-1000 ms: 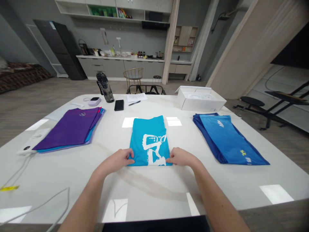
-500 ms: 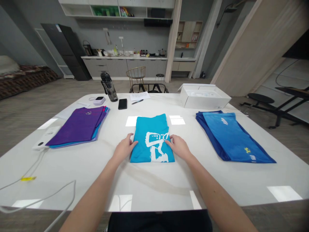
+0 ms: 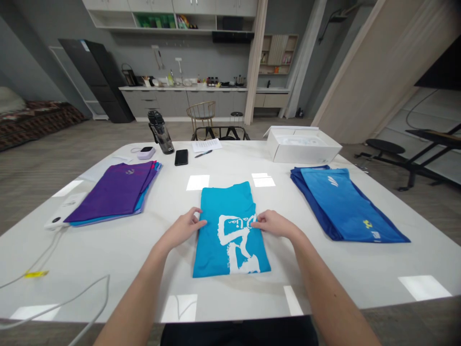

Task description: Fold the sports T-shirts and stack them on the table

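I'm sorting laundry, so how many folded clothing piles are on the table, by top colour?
Purple-topped pile: 1
Turquoise shirt with white print: 1
Mid-blue-topped pile: 1
Total: 3

left hand [image 3: 182,228]: bare, slim fingers, short nails
right hand [image 3: 275,224]: bare, slim fingers, nothing worn on it
left forearm [image 3: 129,288]: bare, smooth, slender
right forearm [image 3: 331,293]: bare, smooth, slender
black garment [image 3: 237,331]: plain, dark, at the bottom edge of view, exact kind hidden
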Available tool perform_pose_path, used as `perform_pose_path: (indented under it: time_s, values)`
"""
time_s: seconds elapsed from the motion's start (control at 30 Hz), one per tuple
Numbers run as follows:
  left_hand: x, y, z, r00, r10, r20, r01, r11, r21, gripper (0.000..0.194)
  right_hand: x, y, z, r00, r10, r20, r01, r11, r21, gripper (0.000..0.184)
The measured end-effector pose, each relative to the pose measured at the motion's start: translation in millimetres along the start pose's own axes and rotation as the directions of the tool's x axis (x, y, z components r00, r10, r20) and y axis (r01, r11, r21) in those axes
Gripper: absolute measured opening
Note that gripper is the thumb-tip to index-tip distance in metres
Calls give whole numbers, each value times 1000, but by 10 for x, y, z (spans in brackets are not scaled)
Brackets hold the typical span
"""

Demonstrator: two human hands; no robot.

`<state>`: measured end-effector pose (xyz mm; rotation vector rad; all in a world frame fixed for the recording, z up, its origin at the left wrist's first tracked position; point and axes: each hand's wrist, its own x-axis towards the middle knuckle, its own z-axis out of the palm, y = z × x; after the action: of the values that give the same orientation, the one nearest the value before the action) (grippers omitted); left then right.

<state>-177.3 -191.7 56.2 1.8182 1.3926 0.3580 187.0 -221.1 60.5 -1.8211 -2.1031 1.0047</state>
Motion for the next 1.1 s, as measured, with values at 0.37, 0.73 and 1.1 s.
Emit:
perform_pose_path:
  time_s: [0.37,0.73,1.1]
  values:
    - [644,28,249,899,-134,-417,238,948,210,62,574,-46,156,874,263,-409,-295,955,-14,43]
    - [1303,134,4,912,-236,-335,307,934,180,60,950,-172,15,882,297,-366,-308,951,29,57]
    - [1560,130,-251,949,-264,-173,253,964,-81,42,1501,-170,-277,920,302,-249,-318,948,-22,67]
